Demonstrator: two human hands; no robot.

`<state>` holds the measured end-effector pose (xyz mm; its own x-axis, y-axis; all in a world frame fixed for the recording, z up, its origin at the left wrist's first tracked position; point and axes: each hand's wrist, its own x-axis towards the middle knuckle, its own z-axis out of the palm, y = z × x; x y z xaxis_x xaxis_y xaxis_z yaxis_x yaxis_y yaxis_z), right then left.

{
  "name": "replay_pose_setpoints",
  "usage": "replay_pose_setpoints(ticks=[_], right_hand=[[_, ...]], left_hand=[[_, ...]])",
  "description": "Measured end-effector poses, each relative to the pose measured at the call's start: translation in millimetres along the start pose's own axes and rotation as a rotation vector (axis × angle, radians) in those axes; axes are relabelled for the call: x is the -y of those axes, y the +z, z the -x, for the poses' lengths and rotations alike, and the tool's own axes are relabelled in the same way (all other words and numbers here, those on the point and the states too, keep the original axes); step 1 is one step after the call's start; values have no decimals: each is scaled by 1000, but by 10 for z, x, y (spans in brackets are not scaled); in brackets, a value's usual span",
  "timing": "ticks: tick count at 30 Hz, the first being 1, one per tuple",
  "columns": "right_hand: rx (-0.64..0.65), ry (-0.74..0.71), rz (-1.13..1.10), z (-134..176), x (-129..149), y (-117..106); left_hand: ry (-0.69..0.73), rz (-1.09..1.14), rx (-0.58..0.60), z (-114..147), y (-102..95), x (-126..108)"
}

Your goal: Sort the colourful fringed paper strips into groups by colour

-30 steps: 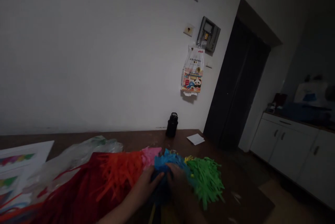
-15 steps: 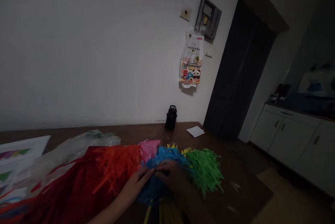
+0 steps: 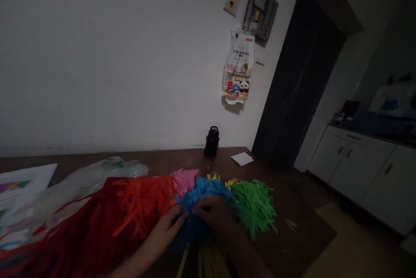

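A blue paper tassel [image 3: 211,188] with cut, fringed strips lies in front of me on the brown table. My left hand [image 3: 171,220] pinches its near left side, thumb and fingers together. Close beside it, my right hand [image 3: 212,211] also grips the blue strips, fingers curled; the exact spot between the fingertips is dark and partly hidden. Orange fringe [image 3: 146,200] and a small pink bunch [image 3: 185,181] lie left of the blue one. To the right are green fringe [image 3: 256,204] and bits of yellow fringe [image 3: 231,182]. More yellow strips [image 3: 212,260] hang nearest me.
Dark red strips [image 3: 87,230] spread over the left of the table, by a clear plastic bag [image 3: 97,176] and printed sheets [image 3: 29,182]. A black bottle [image 3: 211,142] and a white card [image 3: 242,158] stand and lie toward the wall. The table's right edge shows beyond the green fringe.
The view has tilted slightly. My fingertips have drawn a little apart on the blue tassel, the left hand shifting slightly left. The other bunches stay in place.
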<state>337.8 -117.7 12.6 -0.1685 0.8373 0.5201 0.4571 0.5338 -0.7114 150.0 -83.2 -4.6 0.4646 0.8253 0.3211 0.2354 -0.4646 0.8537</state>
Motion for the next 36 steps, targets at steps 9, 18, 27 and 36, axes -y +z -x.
replay_pose_setpoints(ticks=[9,18,27,36], right_hand=[[-7,44,-31,6,64,-6],[0,56,-37,5,29,-1],[-4,21,65,-1,68,-7],[19,-98,287,31,94,-6]], left_hand=[[73,-7,47,27,-14,4],[97,-30,75,30,-19,40],[115,-42,92,32,-10,98],[111,-48,106,45,-3,162]])
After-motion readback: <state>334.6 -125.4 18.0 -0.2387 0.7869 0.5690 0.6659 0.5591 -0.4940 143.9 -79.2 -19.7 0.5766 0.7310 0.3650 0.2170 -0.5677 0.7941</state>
